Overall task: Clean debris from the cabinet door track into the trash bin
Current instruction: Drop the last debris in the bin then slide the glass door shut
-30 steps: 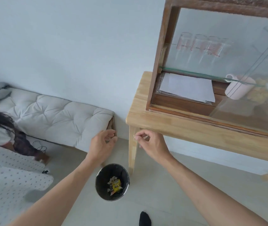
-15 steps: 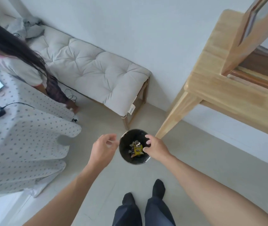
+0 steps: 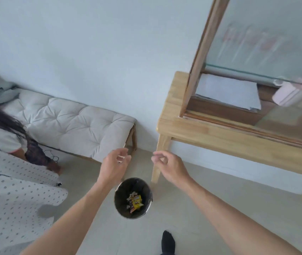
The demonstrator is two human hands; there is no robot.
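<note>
Bin (image 3: 120,208) mouth open; table leg (image 3: 158,159) beside

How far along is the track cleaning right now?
Done: scraps and a yellow wrapper already lie in the bin. In hand: the left hand pinches something small and pale; whether the right hand holds anything is unclear. Left: the track is too blurred to judge.

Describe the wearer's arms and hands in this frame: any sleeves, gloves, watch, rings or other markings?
Both forearms are bare up to the frame edge, with no sleeves in view. The left hand and right hand wear no gloves, and no watch, bracelet or ring shows, though the frame is slightly blurred. A black sock covers the one visible foot.
</note>
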